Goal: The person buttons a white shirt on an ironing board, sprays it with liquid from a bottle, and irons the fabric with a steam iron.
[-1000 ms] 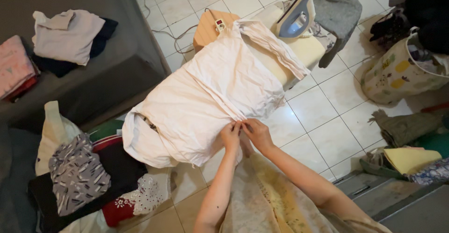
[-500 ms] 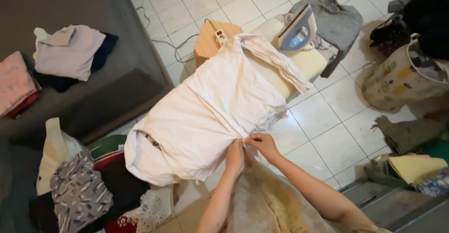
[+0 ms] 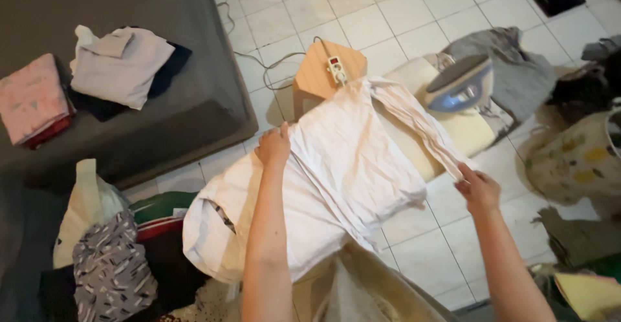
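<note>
1. One view only: a head-worn camera, looking steeply down from above the standing person.
2. It faces forward over the ironing board (image 3: 453, 134) toward the tiled floor (image 3: 388, 18).
3. Range is close: both forearms enter from the bottom edge.
4. The frame reaches the grey sofa (image 3: 129, 134) at left and the patterned bag (image 3: 576, 160) at right.
5. No second view shares the scene.

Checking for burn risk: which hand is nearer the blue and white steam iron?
Right. The right hand grips the pale garment's sleeve just below the iron; the left hand rests far across.
</note>
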